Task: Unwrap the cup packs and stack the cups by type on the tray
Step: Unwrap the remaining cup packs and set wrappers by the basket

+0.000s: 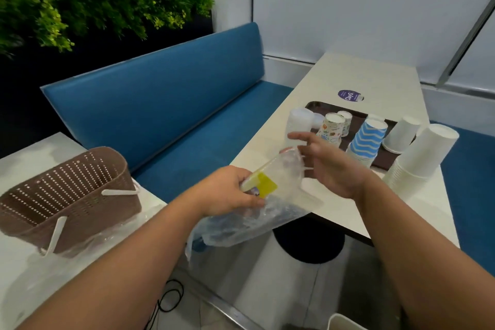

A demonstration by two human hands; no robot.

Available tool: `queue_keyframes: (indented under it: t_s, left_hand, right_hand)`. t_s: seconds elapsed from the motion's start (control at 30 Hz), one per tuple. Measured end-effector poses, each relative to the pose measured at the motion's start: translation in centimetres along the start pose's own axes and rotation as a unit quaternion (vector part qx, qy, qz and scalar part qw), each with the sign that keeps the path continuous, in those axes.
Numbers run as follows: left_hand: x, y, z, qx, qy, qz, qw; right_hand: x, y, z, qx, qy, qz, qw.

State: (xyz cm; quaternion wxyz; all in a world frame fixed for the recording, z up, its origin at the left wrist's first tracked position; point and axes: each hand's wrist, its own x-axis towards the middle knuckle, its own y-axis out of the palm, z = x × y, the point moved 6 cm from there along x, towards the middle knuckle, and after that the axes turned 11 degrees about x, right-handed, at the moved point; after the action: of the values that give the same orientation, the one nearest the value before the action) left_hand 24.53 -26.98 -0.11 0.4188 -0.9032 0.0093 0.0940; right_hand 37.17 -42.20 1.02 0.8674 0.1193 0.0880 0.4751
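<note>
Two tables — basket (69, 193) left, bench (160, 104) btwn.

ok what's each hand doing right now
Left hand: grips the clear plastic wrapper at its yellow label.
Right hand: open, fingers spread by the wrapper's top end; no clear grip.

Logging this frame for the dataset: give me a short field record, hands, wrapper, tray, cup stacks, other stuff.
left hand: grips the clear crinkled plastic wrapper with a yellow label
right hand: fingers spread, open, at the wrapper's top end
tray: dark brown rectangular tray on the white table
on tray: inverted stacks of patterned paper cups, blue-and-white zigzag cups, plain white cups
off tray: tall white paper cup stack at the table's right edge
left side: brown perforated plastic basket
</note>
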Motion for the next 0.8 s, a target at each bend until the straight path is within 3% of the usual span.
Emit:
queue_keyframes:
  t_s: [0.1, 0.2, 0.27, 0.33, 0.4, 0.53, 0.67, 0.8]
  left_hand:
    - [0.0, 0.1, 1.1, -0.027, -0.014, -0.002, 1.000]
    - [-1.6, 0.4, 4.4, -0.025, -0.036, 0.076, 0.996]
    - [-3.9, 0.7, 7.4, -0.090, -0.066, 0.118, 0.987]
    - [-6.1, 0.5, 10.5, -0.230, -0.113, 0.054, 0.965]
    - [-8.2, 0.6, 13.6, -0.352, -0.162, -0.044, 0.921]
    - [-13.0, 3.3, 17.7, -0.470, -0.243, -0.152, 0.835]
    - [-18.7, 4.1, 21.7, -0.468, -0.323, -0.183, 0.802]
    - [-23.3, 1.4, 27.5, -0.372, -0.417, -0.244, 0.793]
  right_hand:
    - [0.8, 0.8, -2.8, -0.176, 0.029, -0.024, 0.984]
    - [1.6, 0.6, -3.9, -0.108, 0.016, -0.081, 0.991]
    - [1.9, 0.2, -4.6, -0.067, 0.034, -0.092, 0.993]
    - [2.3, 0.2, -6.2, -0.098, 0.070, -0.069, 0.990]
    - [3.1, 1.0, -8.6, -0.108, 0.105, -0.024, 0.988]
    - [4.4, 5.0, -14.2, -0.076, 0.186, 0.054, 0.978]
    - [6.8, 8.9, -18.4, -0.106, 0.205, 0.011, 0.973]
    - [11.2, 13.4, -20.4, -0.210, 0.159, -0.041, 0.964]
